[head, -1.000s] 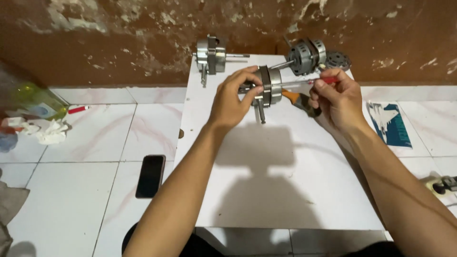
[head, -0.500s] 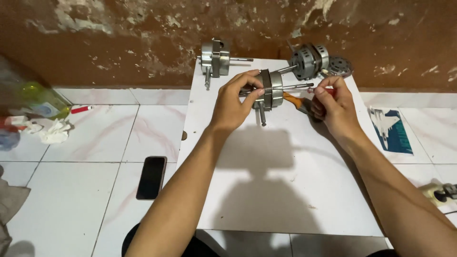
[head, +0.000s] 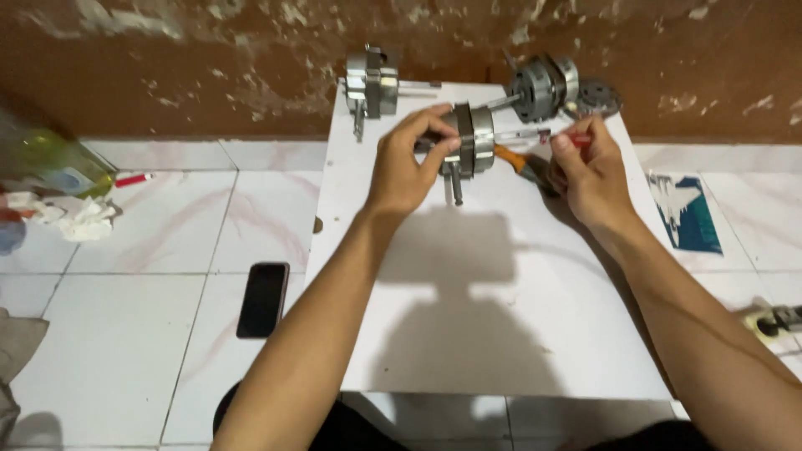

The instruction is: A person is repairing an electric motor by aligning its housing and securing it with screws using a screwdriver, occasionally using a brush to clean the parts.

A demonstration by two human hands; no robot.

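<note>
On the white table point(head: 468, 334), the left hand point(head: 405, 171) grips the small metal motor point(head: 469, 142) around its rim. It looks heavy, stiff and smooth, best held by that rim. Right of the motor, the right hand point(head: 589, 171) pinches a screwdriver point(head: 535, 135).

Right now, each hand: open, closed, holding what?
Left hand: closed on the metal motor.
Right hand: closed on a red-handled screwdriver.
</note>
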